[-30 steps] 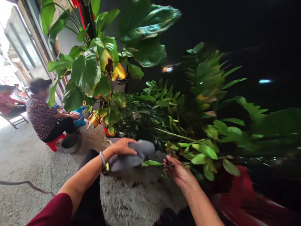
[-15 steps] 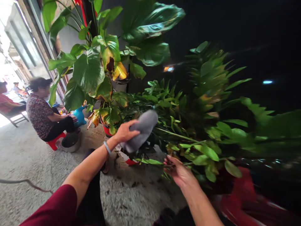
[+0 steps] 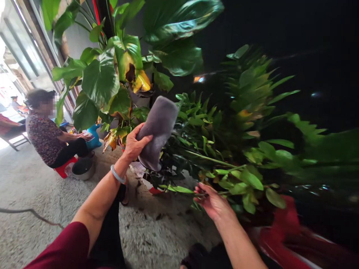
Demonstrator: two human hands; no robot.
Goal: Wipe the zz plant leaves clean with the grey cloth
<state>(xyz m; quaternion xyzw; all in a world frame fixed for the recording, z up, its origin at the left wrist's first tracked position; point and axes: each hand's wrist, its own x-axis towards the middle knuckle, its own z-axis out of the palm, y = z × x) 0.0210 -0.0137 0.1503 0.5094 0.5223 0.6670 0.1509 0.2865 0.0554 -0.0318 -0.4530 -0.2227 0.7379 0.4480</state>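
Note:
My left hand [image 3: 135, 145] grips a grey cloth [image 3: 160, 129], thumb across its near face; the cloth stands up above the fist. A pale bracelet circles that wrist. Lower right, the fingers of my right hand [image 3: 213, 204] are closed round a thin leafy stem [image 3: 224, 193] of a green plant. A narrow green leaf [image 3: 181, 189] sticks out to the left of these fingers. The cloth is apart from that leaf. More leafy stems [image 3: 249, 179] lean over beyond my right hand. Part of the gripped stem is hidden by the fingers.
A large-leaved potted plant [image 3: 101, 80] with browned leaves stands at the left. A person [image 3: 43, 130] sits on a red stool [image 3: 65, 167] beside a grey bucket [image 3: 83, 169]. Something red [image 3: 284, 220] lies at lower right. A dark hose [image 3: 30, 212] crosses the concrete floor.
My left hand has drawn back left and slightly up with the cloth, which now stands more upright. The right hand has hardly moved and keeps its hold on the stem.

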